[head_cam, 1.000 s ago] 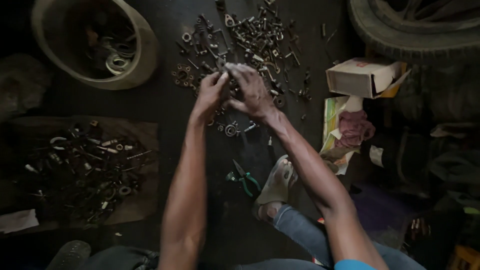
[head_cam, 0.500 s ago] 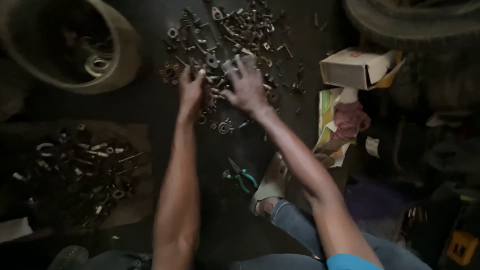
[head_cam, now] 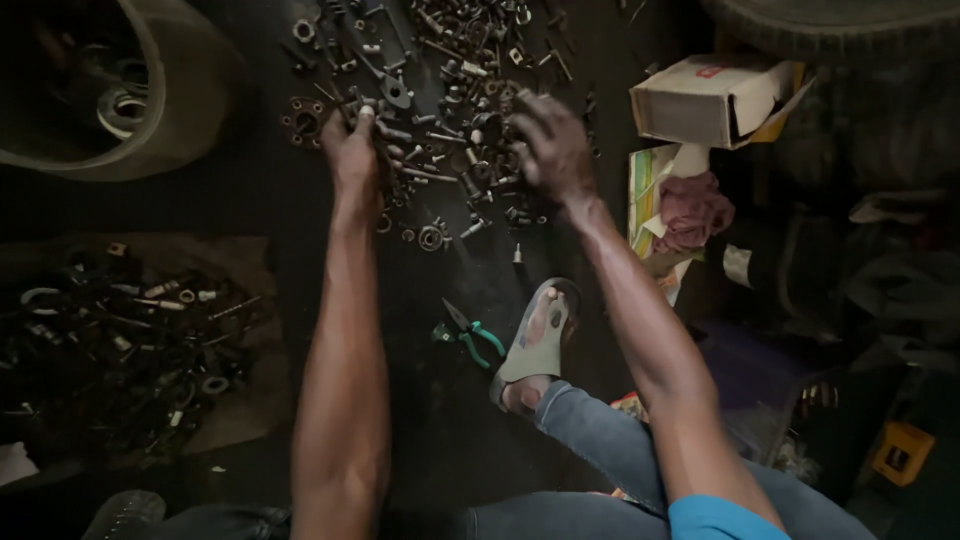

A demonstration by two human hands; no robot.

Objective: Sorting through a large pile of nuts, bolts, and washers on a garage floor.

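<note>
A heap of dark bolts, nuts and washers [head_cam: 450, 60] lies spread on the dark floor in front of me. My left hand [head_cam: 352, 150] rests on the heap's left edge, fingers curled over some small metal parts beside a flanged ring [head_cam: 303, 120]. My right hand [head_cam: 553, 145] hovers over the heap's right side, fingers bent down into the parts; whether it grips one I cannot tell. A small bearing [head_cam: 431, 237] lies loose just below the heap, between my arms.
Green-handled pliers [head_cam: 465, 335] lie by my sandalled foot [head_cam: 535, 340]. A second pile of metal parts [head_cam: 120, 340] sits on cardboard at the left. A round tub [head_cam: 180, 110] stands upper left, an open cardboard box [head_cam: 705, 100] and pink rag [head_cam: 690, 210] at the right.
My hands were close together on the heap; now they have spread apart, the left toward the left edge, the right toward the right side. The view has shifted slightly closer.
</note>
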